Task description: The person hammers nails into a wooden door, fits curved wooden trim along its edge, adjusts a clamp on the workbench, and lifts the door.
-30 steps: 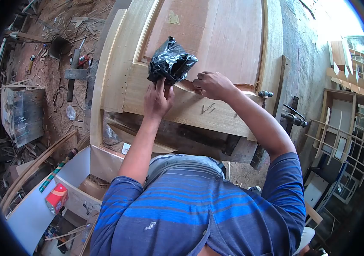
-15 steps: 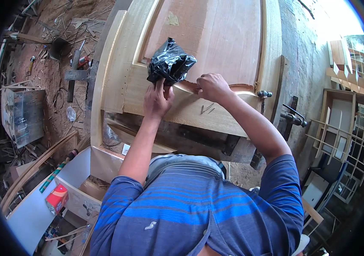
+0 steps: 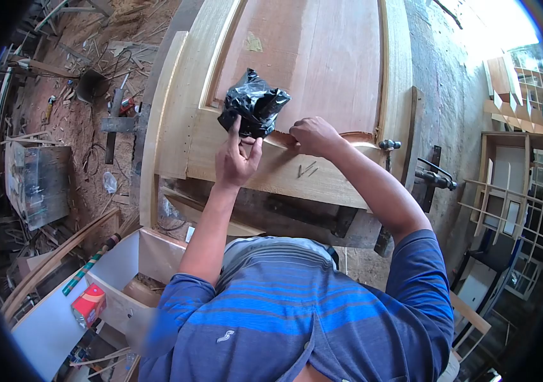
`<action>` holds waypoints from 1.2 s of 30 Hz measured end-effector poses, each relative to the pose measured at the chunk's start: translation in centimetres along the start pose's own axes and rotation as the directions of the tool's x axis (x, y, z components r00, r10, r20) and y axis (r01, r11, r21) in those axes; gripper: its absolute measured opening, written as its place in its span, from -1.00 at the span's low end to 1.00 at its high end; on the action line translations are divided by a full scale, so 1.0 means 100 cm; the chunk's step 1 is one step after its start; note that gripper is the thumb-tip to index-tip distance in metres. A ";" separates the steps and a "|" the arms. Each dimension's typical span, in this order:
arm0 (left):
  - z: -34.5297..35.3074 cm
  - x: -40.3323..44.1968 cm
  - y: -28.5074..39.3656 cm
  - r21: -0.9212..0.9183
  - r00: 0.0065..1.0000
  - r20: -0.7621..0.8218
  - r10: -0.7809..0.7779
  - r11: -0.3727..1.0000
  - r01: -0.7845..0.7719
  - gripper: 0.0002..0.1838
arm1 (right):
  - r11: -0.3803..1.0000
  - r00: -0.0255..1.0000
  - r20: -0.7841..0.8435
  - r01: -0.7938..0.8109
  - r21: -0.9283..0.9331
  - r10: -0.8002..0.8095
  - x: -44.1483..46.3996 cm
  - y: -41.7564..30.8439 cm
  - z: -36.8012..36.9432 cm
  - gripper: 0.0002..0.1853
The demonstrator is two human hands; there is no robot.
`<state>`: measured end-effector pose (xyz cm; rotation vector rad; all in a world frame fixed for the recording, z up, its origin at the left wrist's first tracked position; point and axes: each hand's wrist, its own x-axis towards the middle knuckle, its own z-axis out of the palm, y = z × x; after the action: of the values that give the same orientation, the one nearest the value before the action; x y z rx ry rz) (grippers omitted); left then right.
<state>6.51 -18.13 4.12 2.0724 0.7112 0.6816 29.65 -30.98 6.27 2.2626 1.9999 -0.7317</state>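
Observation:
A crumpled black plastic bag is over the lower part of a wooden door. My left hand is at the bag's near edge, palm up, with one finger raised against the plastic and others gripping at its underside. What the bag contains is hidden. My right hand is closed beside the bag, at the curved edge of the door's bottom rail. Anything between its fingers is out of sight. Several loose nails lie on the rail, nearer to me.
A hammer rests at the door's right side, near a metal clamp. To the left, an open cabinet has a red box by it. Wood scraps litter the ground. Wooden frames stand at right.
My left hand's fingers have spread somewhat at the bag, and the thumb has moved out. The right hand stays closed near the same spot. The whole view has shifted slightly.

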 end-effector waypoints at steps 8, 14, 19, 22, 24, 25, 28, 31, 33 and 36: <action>-0.003 0.031 0.002 0.177 0.997 -0.069 0.035 0.984 -0.022 -0.40 | 0.999 0.999 0.013 0.029 0.018 -0.029 0.001 0.003 -0.010 -0.77; -0.013 0.033 0.017 0.129 0.995 0.104 0.009 0.991 -0.022 -0.74 | 0.857 0.862 -0.484 0.128 0.499 0.153 0.009 -0.044 -0.045 -0.78; -0.021 0.036 0.051 0.027 0.991 0.124 0.047 0.998 -0.051 -0.82 | 0.873 0.648 -0.738 0.232 0.428 0.190 0.054 -0.035 -0.045 -0.82; -0.035 0.048 0.065 0.034 0.974 0.029 0.224 0.974 -0.225 -0.83 | 0.710 0.715 -0.608 0.225 0.668 0.346 0.024 -0.019 -0.070 -0.82; -0.038 0.054 0.069 0.013 0.950 -0.075 0.302 0.953 -0.302 -0.79 | 0.705 0.719 -0.526 0.071 0.705 0.454 -0.003 0.000 -0.069 -0.80; -0.041 0.056 0.071 0.001 0.955 -0.083 0.285 0.958 -0.286 -0.78 | 0.739 0.726 -0.479 -0.059 0.672 0.494 -0.016 0.009 -0.068 -0.80; -0.044 0.056 0.079 -0.040 0.983 -0.097 0.153 0.987 -0.157 -0.61 | 0.859 0.870 -0.309 -0.214 0.466 0.384 -0.029 0.032 -0.018 -0.77; -0.040 0.055 0.073 0.127 0.976 -0.164 0.146 0.984 -0.126 -0.47 | 0.939 0.877 -0.394 -0.158 0.305 0.275 -0.028 0.030 0.010 -0.81; -0.030 0.056 0.066 0.209 0.945 -0.269 0.188 0.969 -0.133 -0.39 | 0.953 0.846 -0.470 -0.131 0.273 0.251 -0.021 0.029 0.025 -0.83; -0.021 0.058 0.059 0.189 0.930 -0.338 0.147 0.978 -0.085 -0.44 | 0.959 0.814 -0.526 -0.124 0.257 0.246 -0.019 0.027 0.030 -0.85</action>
<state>10.53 -16.02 11.36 2.1871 0.8755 1.1122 31.14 -34.19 3.49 3.0290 1.9098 -0.2909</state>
